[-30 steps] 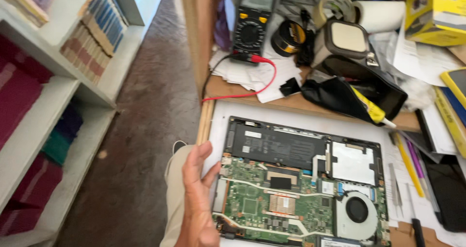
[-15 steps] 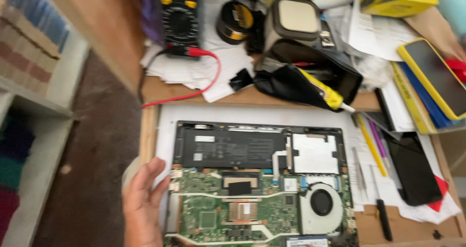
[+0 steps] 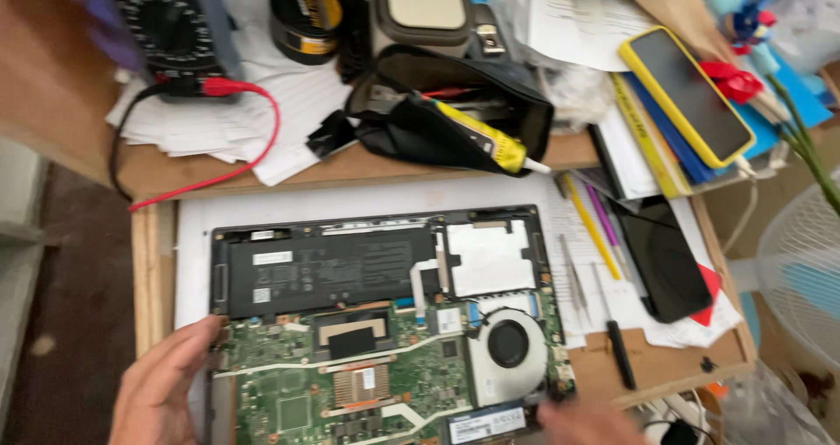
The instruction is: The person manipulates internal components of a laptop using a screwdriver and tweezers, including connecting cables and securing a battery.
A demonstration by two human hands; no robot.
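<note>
Left hand (image 3: 166, 391) open, fingertips resting on left edge of opened laptop (image 3: 385, 322). Right hand (image 3: 591, 423) blurred at lower right corner, grip unclear. Risk: fingers touch bare green board (image 3: 350, 375), static damage; fan (image 3: 507, 347) just above right fingers.

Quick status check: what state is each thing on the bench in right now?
Laptop: bottom cover off, board, battery and fan exposed.
Left hand: open, fingers on the laptop's left edge.
Right hand: at the laptop's lower right corner, blurred.
Yellow phone: screen dark.
Black pouch: open, yellow tube sticking out.
Multimeter: red lead plugged in.
</note>
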